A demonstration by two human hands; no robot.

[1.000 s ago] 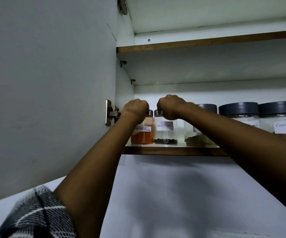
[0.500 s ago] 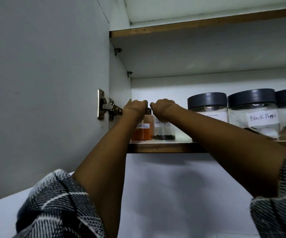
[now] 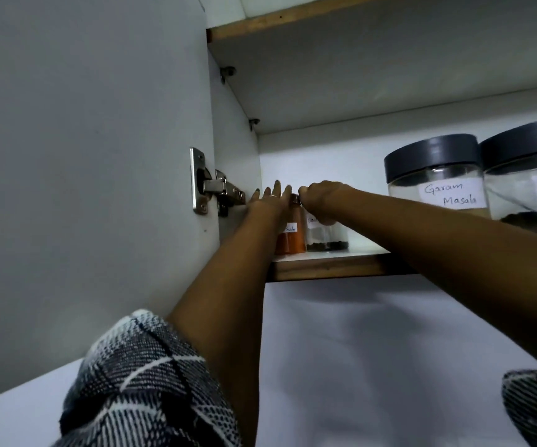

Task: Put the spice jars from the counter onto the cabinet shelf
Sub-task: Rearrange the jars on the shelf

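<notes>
Both arms are reaching up to the left end of the cabinet shelf (image 3: 328,271), right by the cabinet's side wall. Two small spice jars are standing there side by side, touching or nearly so – the orange powder jar (image 3: 290,239) on the left and the dark peppercorn jar (image 3: 326,236) next to it. The left hand (image 3: 268,201) is sitting released, fingers straight and spread, just beside the orange jar's cap. The right hand (image 3: 320,196) is curling down over the top of the peppercorn jar, grasping it at the lid. Further right along the shelf a big Garam Masala jar (image 3: 436,179) with a dark lid is standing – another large jar (image 3: 530,175) is touching it at the frame's edge. The door hinge (image 3: 210,185) is showing on the left
</notes>
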